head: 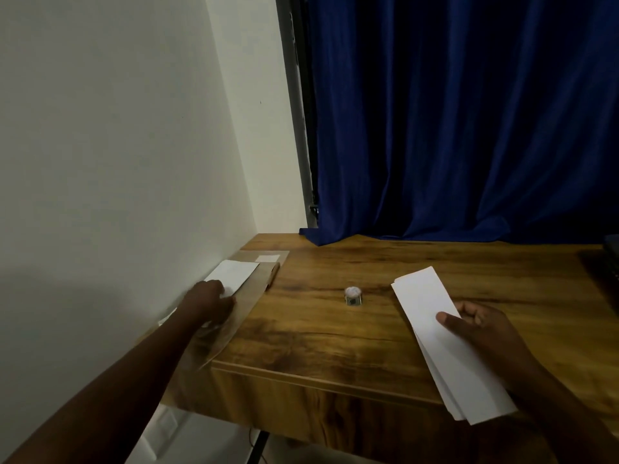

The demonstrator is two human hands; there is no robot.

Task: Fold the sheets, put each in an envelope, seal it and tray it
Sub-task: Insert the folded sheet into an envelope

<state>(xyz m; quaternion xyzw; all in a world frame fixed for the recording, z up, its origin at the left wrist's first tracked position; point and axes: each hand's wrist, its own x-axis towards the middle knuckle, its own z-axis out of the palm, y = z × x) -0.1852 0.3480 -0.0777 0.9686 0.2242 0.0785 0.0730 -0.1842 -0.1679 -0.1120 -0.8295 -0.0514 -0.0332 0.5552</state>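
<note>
wooden counter (321, 333) by a blue curtain (469, 112). right hand (482, 333) grips a folded sheet (432, 316); left hand (209, 304) presses the envelopes (248, 296), grip unclear. a one-handed pull could drag several off the near edge.

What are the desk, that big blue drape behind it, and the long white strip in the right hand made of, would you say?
The desk looks like wood or a wood-print laminate: brown grain streaks, a smooth low sheen. The blue drape seems a soft, heavy cloth, perhaps velvet, hanging in deep folds with a faint shine. The white strip, gripped by the right hand, is thin matt paper, folded, with layered edges showing.
</note>
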